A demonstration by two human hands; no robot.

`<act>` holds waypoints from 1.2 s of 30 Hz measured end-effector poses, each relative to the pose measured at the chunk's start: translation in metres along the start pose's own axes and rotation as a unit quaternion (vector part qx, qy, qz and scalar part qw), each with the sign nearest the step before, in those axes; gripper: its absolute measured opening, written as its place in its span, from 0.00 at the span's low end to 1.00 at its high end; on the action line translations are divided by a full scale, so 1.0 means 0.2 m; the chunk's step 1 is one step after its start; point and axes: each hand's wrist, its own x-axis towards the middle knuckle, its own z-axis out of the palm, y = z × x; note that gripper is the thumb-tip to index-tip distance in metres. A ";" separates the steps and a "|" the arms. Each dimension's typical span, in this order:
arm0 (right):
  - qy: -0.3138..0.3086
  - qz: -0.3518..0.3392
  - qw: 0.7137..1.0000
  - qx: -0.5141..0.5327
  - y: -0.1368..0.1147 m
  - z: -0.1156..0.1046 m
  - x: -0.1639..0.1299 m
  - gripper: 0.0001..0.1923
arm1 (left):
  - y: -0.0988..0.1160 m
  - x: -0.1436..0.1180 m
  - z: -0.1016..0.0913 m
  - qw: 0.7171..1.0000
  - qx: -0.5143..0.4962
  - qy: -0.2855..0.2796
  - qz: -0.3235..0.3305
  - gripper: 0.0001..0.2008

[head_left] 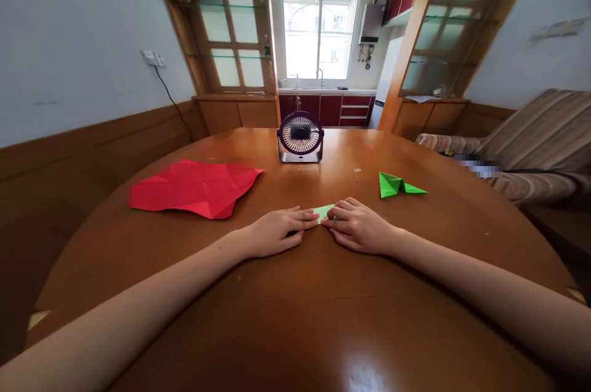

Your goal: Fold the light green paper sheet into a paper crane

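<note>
Your left hand (pixel 277 231) and right hand (pixel 357 226) lie palm-down near the middle of the table (pixel 323 318), fingertips meeting over a small pale green paper (pixel 324 212), most of which they hide. The fingers of both hands are stretched nearly flat and close together, pressing the paper down against the wood, not pinching it; only a light corner shows between the fingertips. Judge it as very light, thin and limp where it is single, stiffer where folds stack up, and it will slide easily on the glossy top, so keep one hand pinning it while the other works. It creases for good and tears at sharp folds, so take it by its edges or a corner between thumb and forefinger and not by the middle. To your right and farther off lies a bright green folded piece (pixel 397 186), well apart from your hands; to your left a crumpled red sheet (pixel 196 188) spreads flat. A small fan (pixel 300 137) stands beyond, facing you; whether it runs you cannot tell, but loose paper this light would drift in any draught
</note>
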 end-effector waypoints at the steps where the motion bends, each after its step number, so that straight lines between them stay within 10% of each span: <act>1: 0.001 -0.006 1.000 -0.003 0.01 0.00 0.00 0.17 | 0.00 0.00 0.00 1.000 -0.002 0.002 -0.001 0.23; 25: 0.053 0.014 0.998 0.033 0.11 0.00 -0.09 0.14 | 0.06 0.04 0.02 0.991 0.133 0.015 0.003 0.20; 36: 0.019 -0.028 0.989 0.142 0.12 0.00 -0.09 0.16 | 0.02 -0.01 -0.04 0.997 0.046 0.066 -0.015 0.15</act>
